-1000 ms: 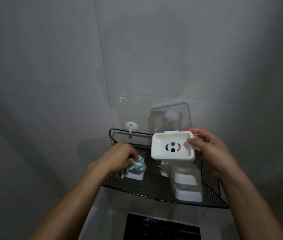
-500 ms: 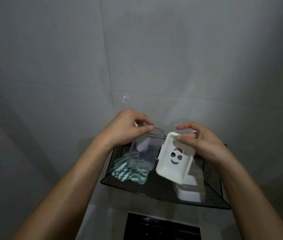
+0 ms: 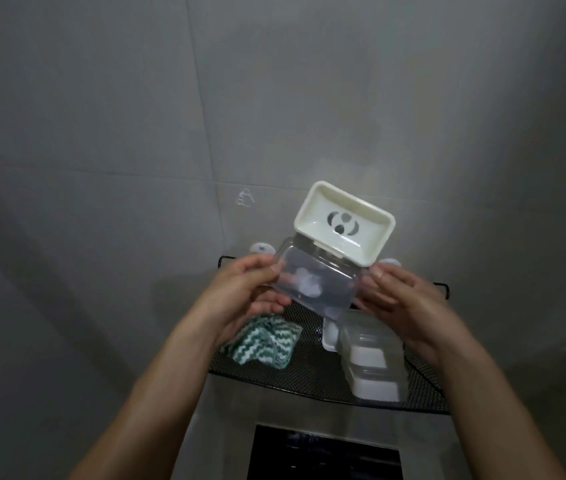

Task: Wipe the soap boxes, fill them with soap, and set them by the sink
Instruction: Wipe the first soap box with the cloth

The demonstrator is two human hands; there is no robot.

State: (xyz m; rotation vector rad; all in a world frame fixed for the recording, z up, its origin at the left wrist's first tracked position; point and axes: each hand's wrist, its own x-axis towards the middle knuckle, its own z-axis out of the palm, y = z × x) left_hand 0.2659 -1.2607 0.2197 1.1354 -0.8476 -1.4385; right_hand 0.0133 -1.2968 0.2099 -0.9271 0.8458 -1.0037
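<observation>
I hold an open soap box above the black mesh shelf [image 3: 312, 379]. Its white tray [image 3: 345, 225] with a cut-out pattern is flipped up and faces me. Its clear lid [image 3: 316, 285] hangs below the tray on the hinge. My left hand [image 3: 246, 292] pinches the lid's left edge. My right hand [image 3: 395, 299] holds the lid's right end with curled fingers. A green-and-white zigzag cloth [image 3: 264, 341] lies on the shelf below my left hand. Two closed soap boxes [image 3: 371, 362] are stacked at the shelf's right.
The shelf is fixed to a grey tiled wall [image 3: 136, 133] by two suction cups [image 3: 260, 247]. Another white box [image 3: 330, 337] sits behind the stack. Below the shelf stands a grey appliance with a dark panel [image 3: 323, 452].
My left hand let go of the cloth on the shelf and took the clear lid. The box was lifted higher and turned, so the white tray now stands above the lid.
</observation>
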